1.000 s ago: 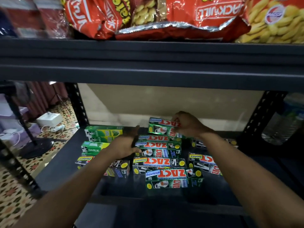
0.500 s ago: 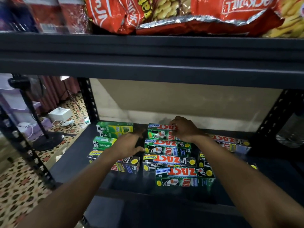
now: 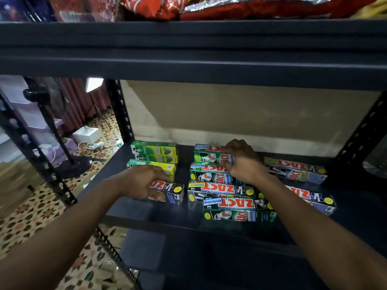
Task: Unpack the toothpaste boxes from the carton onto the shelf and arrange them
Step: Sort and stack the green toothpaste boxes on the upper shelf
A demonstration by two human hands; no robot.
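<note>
Rear: beige wall (image 3: 240,114). Left: patterned tile floor (image 3: 31,216) bearing a black pedestal fan (image 3: 76,167), white box (image 3: 87,135), maroon curtain (image 3: 71,97), lit softbox (image 3: 94,84).

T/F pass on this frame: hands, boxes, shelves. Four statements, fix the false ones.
1. The right hand holds the rearmost Zact box of the middle column. True.
2. Green Darlie boxes sit at the back left. True.
3. The left hand is off the shelf. False: it covers one end of the front-left Zact box.
4. More toothpaste boxes lie overhead. False: snack bags lie on the upper shelf.
</note>
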